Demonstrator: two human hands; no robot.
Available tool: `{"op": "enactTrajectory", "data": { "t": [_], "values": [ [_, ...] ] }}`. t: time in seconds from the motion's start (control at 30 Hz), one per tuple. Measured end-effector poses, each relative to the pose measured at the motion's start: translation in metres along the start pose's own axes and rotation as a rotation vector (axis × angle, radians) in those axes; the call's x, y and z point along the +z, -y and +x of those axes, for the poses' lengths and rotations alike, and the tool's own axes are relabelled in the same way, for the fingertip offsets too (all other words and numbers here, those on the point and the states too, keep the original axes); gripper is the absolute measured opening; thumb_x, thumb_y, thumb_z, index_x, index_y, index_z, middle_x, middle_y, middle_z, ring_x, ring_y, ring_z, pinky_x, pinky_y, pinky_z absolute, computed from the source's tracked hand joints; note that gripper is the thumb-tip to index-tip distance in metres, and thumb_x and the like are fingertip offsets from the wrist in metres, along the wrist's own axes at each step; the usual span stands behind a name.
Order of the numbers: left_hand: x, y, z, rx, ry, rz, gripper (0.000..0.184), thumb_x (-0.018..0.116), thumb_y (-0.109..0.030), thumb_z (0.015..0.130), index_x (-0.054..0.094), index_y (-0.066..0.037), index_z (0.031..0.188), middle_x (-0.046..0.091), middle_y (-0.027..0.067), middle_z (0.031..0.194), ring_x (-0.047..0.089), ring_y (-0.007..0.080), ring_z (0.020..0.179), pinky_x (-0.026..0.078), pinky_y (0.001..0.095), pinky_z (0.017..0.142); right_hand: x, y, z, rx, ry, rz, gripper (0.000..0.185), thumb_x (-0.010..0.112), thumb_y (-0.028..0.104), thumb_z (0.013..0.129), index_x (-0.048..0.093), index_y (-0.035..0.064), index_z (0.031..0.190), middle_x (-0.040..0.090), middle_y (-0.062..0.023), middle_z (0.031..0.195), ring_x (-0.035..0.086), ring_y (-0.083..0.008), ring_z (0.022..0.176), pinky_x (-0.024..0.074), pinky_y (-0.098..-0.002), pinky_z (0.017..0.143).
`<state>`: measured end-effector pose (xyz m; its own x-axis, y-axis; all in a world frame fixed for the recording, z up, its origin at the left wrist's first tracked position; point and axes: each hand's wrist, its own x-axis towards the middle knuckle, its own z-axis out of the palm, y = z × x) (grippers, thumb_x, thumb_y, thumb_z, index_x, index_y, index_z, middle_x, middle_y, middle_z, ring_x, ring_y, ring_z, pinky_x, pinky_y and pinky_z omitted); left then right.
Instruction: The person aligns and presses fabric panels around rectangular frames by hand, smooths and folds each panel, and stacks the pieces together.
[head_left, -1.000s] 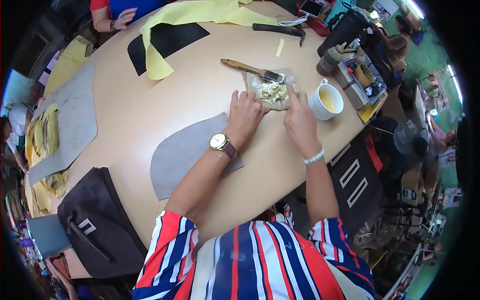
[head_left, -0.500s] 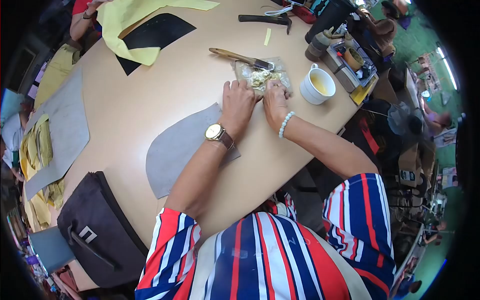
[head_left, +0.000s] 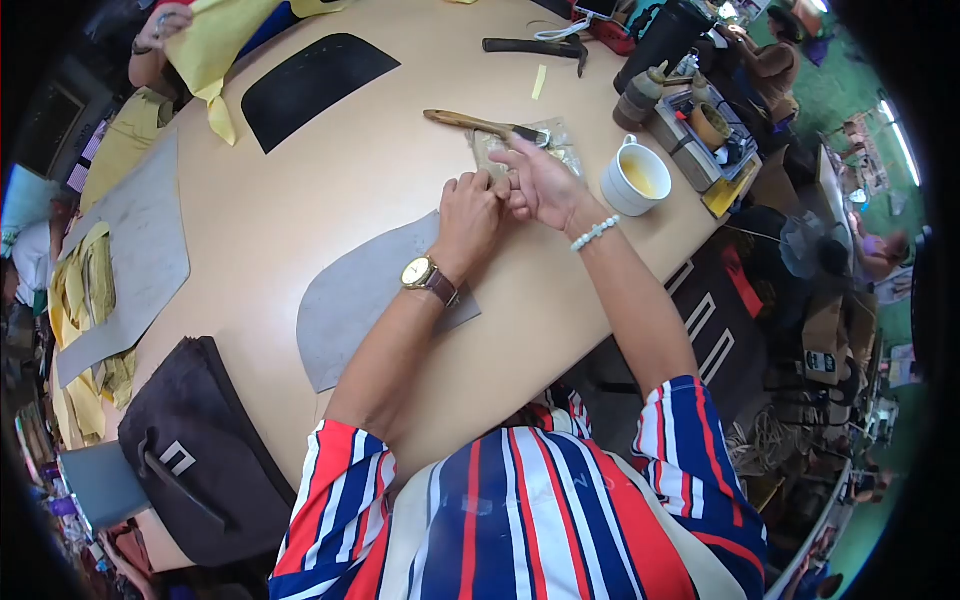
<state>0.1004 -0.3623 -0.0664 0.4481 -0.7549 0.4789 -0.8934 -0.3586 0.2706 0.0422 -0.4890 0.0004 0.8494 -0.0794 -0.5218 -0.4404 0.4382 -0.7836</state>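
My left hand point(head_left: 470, 215), with a watch on its wrist, is over the table, its fingers curled; whatever they may grip is hidden. Against its fingertips rests my right hand point(head_left: 548, 187), turned partly palm up, fingers apart, some bent and others stretched out. Just beyond the hands is a clear plastic-covered block point(head_left: 566, 150), partly hidden by my right hand. A wooden-handled brush point(head_left: 465, 121) lies with its tip on it. Right of my right hand stands a white cup point(head_left: 624, 190) with yellowish liquid. A grey curved sheet point(head_left: 365, 290) lies partly under my left forearm.
A hammer point(head_left: 530, 46) and a yellow strip point(head_left: 539, 82) lie farther back. Bottles point(head_left: 638, 100) and a tool tray point(head_left: 706, 130) line the right edge. A black panel point(head_left: 315, 85) is back left. Another person's hand point(head_left: 165, 25) holds yellow material point(head_left: 212, 45). A dark bag point(head_left: 195, 450) sits front left.
My right hand has turned over and its fingers have spread, off the plastic-covered block. My left hand has drawn slightly back toward me. The other person's yellow material has lifted off the black panel.
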Motion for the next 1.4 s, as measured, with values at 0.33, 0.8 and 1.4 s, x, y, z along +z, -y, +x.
{"op": "enactTrajectory", "data": {
  "t": [0.33,0.8,1.4],
  "values": [
    [-0.008,-0.004,0.0,-0.018,0.02,0.019,0.019,0.059,-0.023,0.081,0.064,-0.007,0.091,0.056,0.0071,0.084,0.055,0.024,0.084,0.043,0.0376,0.072,-0.04,-0.052,-0.005,-0.062,0.296,0.768,0.064,0.022,0.054,0.092,0.03,0.0061,0.134,0.057,-0.0099,0.083,0.036,-0.0101,0.051,0.0299,-0.0201,0.044],
    [0.02,-0.031,0.033,-0.113,-0.024,-0.092,0.018,0.061,-0.018,0.079,0.062,-0.002,0.087,0.054,0.0123,0.089,0.052,0.0288,0.088,0.049,0.0376,0.069,-0.003,-0.118,-0.081,-0.789,-0.534,-0.544,0.065,0.058,0.002,0.082,0.025,-0.0018,0.138,0.057,-0.008,0.082,0.05,-0.0063,0.061,0.0446,-0.0204,0.057],
    [0.038,-0.05,0.084,-0.277,-0.003,-0.427,0.037,0.068,-0.02,0.071,0.054,0.0,0.098,0.056,0.0168,0.091,0.053,0.0323,0.094,0.049,0.0396,0.072,-0.006,-0.117,-0.084,-0.715,-0.544,-0.287,0.041,0.045,0.005,0.091,0.038,-0.0012,0.131,0.057,-0.0036,0.078,0.051,-0.0055,0.065,0.0453,-0.0193,0.062]
  ]
}}
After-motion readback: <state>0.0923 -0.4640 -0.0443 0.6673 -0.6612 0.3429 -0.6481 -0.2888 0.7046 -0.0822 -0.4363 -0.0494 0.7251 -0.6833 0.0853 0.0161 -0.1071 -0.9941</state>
